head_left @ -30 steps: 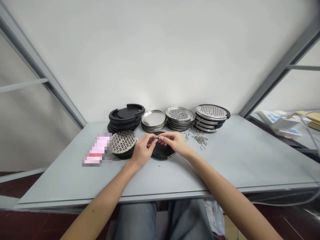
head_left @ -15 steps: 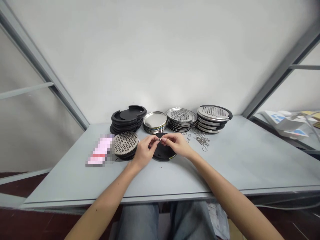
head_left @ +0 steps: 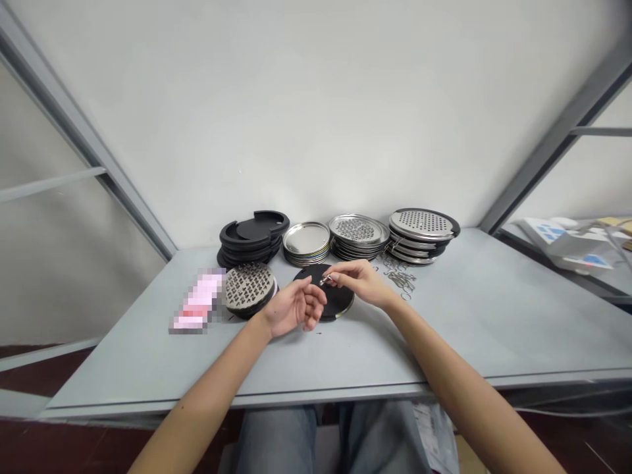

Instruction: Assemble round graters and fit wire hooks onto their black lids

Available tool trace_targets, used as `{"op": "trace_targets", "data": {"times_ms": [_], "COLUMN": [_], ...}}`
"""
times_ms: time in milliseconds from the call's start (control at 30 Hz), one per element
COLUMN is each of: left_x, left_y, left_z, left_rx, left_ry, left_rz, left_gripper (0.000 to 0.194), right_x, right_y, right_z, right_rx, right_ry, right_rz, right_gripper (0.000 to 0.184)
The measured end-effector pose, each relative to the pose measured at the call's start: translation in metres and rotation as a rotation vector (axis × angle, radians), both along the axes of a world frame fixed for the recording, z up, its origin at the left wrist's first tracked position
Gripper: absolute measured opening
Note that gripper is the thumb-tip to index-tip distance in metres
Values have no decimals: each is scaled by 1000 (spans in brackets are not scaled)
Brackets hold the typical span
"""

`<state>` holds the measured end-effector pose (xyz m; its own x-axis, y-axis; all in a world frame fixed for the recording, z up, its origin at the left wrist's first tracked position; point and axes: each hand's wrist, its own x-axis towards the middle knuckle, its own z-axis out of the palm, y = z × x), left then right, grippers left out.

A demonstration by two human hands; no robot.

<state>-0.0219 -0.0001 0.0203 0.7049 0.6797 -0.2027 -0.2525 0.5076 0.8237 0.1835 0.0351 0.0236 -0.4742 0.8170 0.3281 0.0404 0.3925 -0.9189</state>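
Between the thumb and fingertips of my right hand (head_left: 363,282) is a small shiny metal clip (head_left: 324,280); its exact shape is too small to make out. My left hand (head_left: 295,307) is turned palm up with loosely curled fingers apart and nothing in them. Both hands hover over a round black disc (head_left: 340,303) with a thin bright rim at its right edge. Left of my left hand lies a round grater plate (head_left: 248,286) with raised teeth, on top of a dark stack. Loose wire clips and rings (head_left: 402,282) are scattered right of my right hand.
Along the wall stand stacks of black round holders (head_left: 257,234), plain metal discs (head_left: 306,238), grater discs (head_left: 359,230) and perforated discs in black holders (head_left: 424,224). A blurred pink item (head_left: 200,299) lies at left. Metal frame posts flank the table (head_left: 513,316).
My left hand has let go of the small metal piece and turned palm up, dropping slightly toward me. My right hand keeps the clip and has shifted a little right, uncovering more of the black disc.
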Motion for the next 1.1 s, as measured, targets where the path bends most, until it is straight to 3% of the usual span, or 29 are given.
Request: {"op": "trace_targets", "data": {"times_ms": [133,400,933,1100], "left_x": [4,4,-1,-1], "left_y": [-1,-1,1,-1], "left_z": [-5,-5,10,10], "left_rx": [-108,-173,-254,-190], "left_ry": [-9,6,146,185], "left_rz": [-94,-61,27,21], "left_gripper": [36,16,22,21], "right_x": [-4,-15,-17,-19], "right_y": [-1,-3,-1,-3], "right_z": [-2,-10,-20,-20], "right_rx": [-32,-49,268,323], "right_ry": [-42,-6,-112,-154], "right_rz": [52,38,-48,-67], "right_gripper": [27,25,18,20]}}
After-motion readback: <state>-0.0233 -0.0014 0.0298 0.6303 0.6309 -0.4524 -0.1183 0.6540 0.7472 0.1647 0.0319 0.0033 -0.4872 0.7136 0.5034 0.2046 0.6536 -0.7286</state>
